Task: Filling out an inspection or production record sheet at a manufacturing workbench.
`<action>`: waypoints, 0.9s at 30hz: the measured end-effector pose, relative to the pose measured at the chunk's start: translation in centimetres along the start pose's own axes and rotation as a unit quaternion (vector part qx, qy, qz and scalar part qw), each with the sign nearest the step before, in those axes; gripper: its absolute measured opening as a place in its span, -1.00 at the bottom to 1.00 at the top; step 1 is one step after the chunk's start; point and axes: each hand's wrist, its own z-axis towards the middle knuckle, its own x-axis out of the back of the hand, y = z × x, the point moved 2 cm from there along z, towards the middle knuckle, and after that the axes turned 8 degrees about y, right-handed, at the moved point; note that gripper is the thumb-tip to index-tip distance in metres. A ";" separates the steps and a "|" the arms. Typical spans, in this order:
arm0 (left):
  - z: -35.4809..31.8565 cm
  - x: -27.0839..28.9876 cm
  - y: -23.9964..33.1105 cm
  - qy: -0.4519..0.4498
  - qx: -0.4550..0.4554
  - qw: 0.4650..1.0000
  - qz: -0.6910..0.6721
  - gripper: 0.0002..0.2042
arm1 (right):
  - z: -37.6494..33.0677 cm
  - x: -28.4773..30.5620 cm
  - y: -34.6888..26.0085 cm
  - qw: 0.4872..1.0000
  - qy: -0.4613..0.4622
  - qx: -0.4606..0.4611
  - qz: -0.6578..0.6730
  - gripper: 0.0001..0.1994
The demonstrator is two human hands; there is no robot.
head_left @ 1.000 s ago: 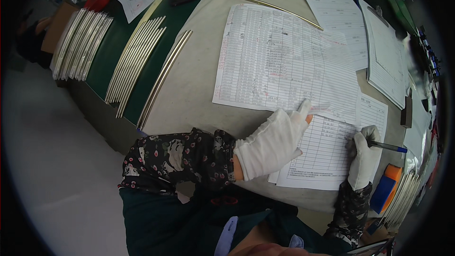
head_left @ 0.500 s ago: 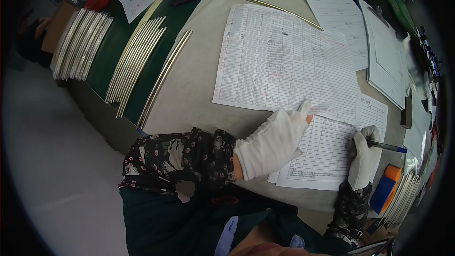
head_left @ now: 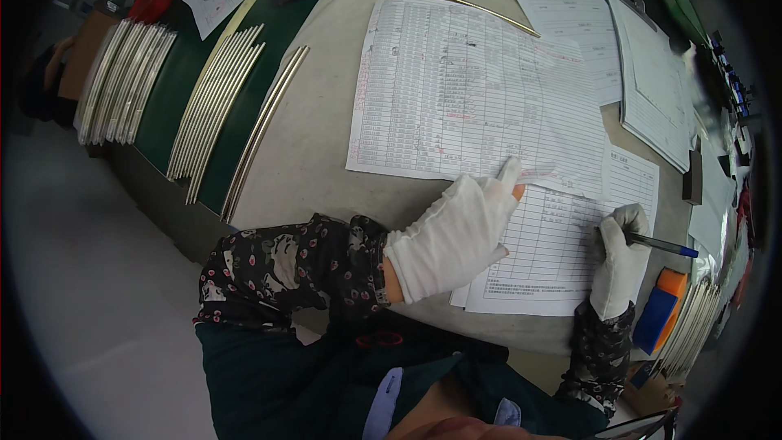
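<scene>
My left hand (head_left: pixel 456 232), in a white glove that leaves some fingertips bare, rests on the papers. Its index finger is stretched out onto the lower edge of a large printed table sheet (head_left: pixel 456 90) with small red and dark marks. The thumb is apart, and it holds nothing. In my right hand (head_left: pixel 621 261), also gloved in white, is a pen (head_left: pixel 664 246) with a blue end, gripped between the fingers. That hand lies on the right side of a smaller ruled form (head_left: pixel 538 257), which is partly under the large sheet. A few handwritten entries show on the form's upper rows.
Thin metal rods (head_left: pixel 216 102) lie in groups at the left, with a wrapped bundle (head_left: pixel 126 81) beyond. One rod (head_left: pixel 452 4) lies above the large sheet. A clipboard (head_left: pixel 652 81) is at the upper right. An orange-and-blue block (head_left: pixel 658 314) sits right of my right hand.
The whole view has shifted slightly, so the scene sits further left and higher. Both hands keep nearly the same places on the papers, and the pen stays in my right hand.
</scene>
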 end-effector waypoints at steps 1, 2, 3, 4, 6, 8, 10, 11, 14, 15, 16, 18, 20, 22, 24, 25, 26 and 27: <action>0.0 0.0 0.0 0.016 -0.006 1.000 0.001 -0.35 | -0.2 -0.1 -0.1 1.000 -0.005 -0.004 0.012 -0.84; 0.1 0.0 0.1 0.015 -0.007 1.000 -0.002 -0.35 | -0.4 0.1 -0.1 1.000 -0.017 -0.017 0.013 -0.84; 0.3 0.0 0.1 0.003 -0.005 1.000 -0.007 -0.36 | -0.5 0.0 -0.1 1.000 -0.014 -0.018 0.012 -0.84; 0.5 0.1 0.2 -0.008 -0.004 1.000 -0.013 -0.36 | -0.6 -0.1 -0.2 1.000 -0.020 -0.010 0.006 -0.84; 0.8 0.7 0.3 -0.015 0.010 0.999 -0.027 -0.37 | -0.8 -0.4 -0.2 1.000 -0.019 -0.002 -0.006 -0.84; 0.9 0.7 0.3 -0.012 0.011 0.999 -0.035 -0.38 | -0.8 -0.7 0.0 0.999 -0.040 -0.006 0.002 -0.83; 1.0 0.9 -0.1 -0.059 0.056 0.994 -0.069 -0.37 | -0.7 -1.4 -0.3 0.998 -0.051 0.028 -0.035 -0.82; 1.5 1.2 -0.1 -0.116 0.105 0.981 -0.110 -0.36 | -0.7 -1.7 -0.5 0.998 -0.050 0.025 -0.011 -0.81; 1.7 1.9 0.3 -0.089 0.045 0.993 -0.070 -0.35 | -0.4 -1.7 0.0 0.998 -0.045 0.028 -0.014 -0.81; 1.5 1.7 0.3 -0.087 0.042 0.993 -0.073 -0.35 | -0.4 -1.8 0.0 0.997 -0.050 0.044 -0.026 -0.80; 1.3 1.6 0.3 -0.067 0.027 0.996 -0.054 -0.34 | -0.5 -1.9 0.0 0.996 -0.056 0.061 -0.037 -0.79; 1.0 1.5 0.4 -0.045 0.013 0.998 -0.036 -0.34 | -0.7 -2.5 0.1 0.993 -0.078 0.078 -0.036 -0.79; 0.9 1.5 0.3 -0.044 0.016 0.999 -0.026 -0.33 | -0.9 -2.7 -0.2 0.984 -0.129 0.105 -0.064 -0.78; 0.9 1.5 0.3 -0.045 0.017 0.998 -0.034 -0.33 | -0.8 -2.9 -0.1 0.985 -0.132 0.094 -0.052 -0.79; 0.9 1.5 0.3 -0.047 0.017 0.998 -0.042 -0.33 | -0.8 -3.0 -0.1 0.986 -0.136 0.082 -0.041 -0.80; 0.9 1.5 0.4 -0.042 0.012 0.998 -0.034 -0.33 | -0.8 -3.0 -0.1 0.986 -0.134 0.090 -0.053 -0.80; 0.9 1.5 0.4 -0.038 0.007 0.999 -0.026 -0.32 | -0.8 -3.0 -0.2 0.984 -0.133 0.096 -0.065 -0.81; 0.9 1.6 0.4 -0.038 0.010 0.999 -0.025 -0.32 | -0.8 -3.1 -0.1 0.984 -0.135 0.096 -0.064 -0.81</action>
